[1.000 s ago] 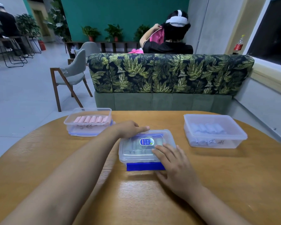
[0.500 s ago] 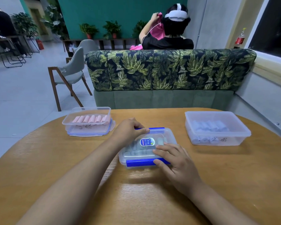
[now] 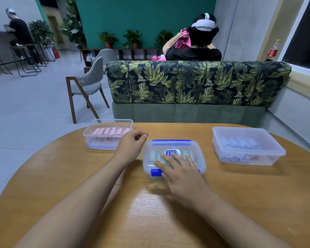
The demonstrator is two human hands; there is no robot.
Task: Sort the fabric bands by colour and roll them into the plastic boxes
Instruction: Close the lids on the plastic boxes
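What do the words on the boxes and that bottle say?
Sticker on the middle box lid: blue and white print, too blurred to read.
Left box, front wall: dark handwriting, too small to read.
Right box, front wall: dark handwriting, too blurred to read.
Bottle by the window, red label: too small to read.
No text here can be read.

Lid sticker (image 3: 170,151) unreadable; handwriting (image 3: 254,158) on right box (image 3: 222,138) illegible.
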